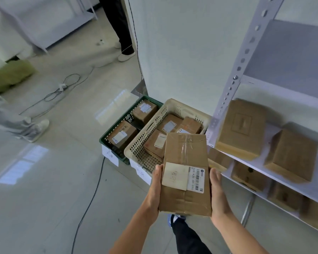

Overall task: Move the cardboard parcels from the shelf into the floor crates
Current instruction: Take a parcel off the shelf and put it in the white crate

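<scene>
Floor (62, 180) by shelf (283, 96) | parcel (186, 173) is clasped level at its side edges by left hand (157, 187), right hand (217, 191) | likely for lowering into cream crate (145, 134)

We see a white pillar (173, 52); left of it a bystander's black trousers (117, 21) & white shoe (126, 56), further left a power strip (62, 87) w/ cables (50, 97), then an olive bag (9, 74).

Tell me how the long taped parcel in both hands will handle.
The parcel is probably stiff: its cardboard faces look flat despite creases. Likely light for its size, since the left hand and right hand hold it only by its sides. The glossy tape may be slick, the bare cardboard less so.
</scene>
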`<state>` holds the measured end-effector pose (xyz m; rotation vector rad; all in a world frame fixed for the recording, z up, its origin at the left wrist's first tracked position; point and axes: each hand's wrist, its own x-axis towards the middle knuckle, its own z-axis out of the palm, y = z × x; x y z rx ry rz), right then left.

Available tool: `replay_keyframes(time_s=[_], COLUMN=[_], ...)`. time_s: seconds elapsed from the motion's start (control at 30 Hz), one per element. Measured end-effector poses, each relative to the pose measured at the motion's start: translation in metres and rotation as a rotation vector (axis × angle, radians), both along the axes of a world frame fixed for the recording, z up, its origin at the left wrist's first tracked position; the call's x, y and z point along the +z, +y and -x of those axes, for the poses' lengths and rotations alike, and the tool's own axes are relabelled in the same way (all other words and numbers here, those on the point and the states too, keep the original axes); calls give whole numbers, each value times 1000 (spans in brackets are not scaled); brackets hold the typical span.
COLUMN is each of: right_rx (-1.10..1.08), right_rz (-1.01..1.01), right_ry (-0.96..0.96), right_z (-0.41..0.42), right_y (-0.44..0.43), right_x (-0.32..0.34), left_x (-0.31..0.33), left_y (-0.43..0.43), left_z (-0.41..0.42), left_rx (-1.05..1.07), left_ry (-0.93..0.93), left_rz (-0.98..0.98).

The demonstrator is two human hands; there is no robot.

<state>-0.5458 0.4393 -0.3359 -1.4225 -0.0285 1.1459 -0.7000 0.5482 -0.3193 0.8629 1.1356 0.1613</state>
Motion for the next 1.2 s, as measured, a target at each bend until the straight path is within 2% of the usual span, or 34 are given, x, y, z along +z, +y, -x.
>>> replay_keyframes(time_s=[0.17, 0.3, 0.57, 0.77, 0.93, 1.1, 1.2], right_rx=[13, 77, 225, 101, -42, -155, -211], right_rz=[52, 114, 314, 293, 331, 342, 348], right_ry=[75, 126, 201, 414, 380, 377, 354], right_z=[-13, -23, -56, -85, -98, -104, -108], right_y=[81, 138, 246, 330, 397, 441, 457], right_x=[-27, -54, -131, -237, -336, -418, -448], left_x=[-29, -54, -126, -237, -334, -402, -427], left_y=[89, 157, 279, 378, 441, 483, 493], left_z=[-15, -38, -86, -124, -161, -185, -195], left_rx=[4, 44, -45, -224, -361, -499, -655], left_ry=[137, 240, 364, 381, 404, 551, 492], left_rz=[80, 41, -53, -100, -200, -273, -385])
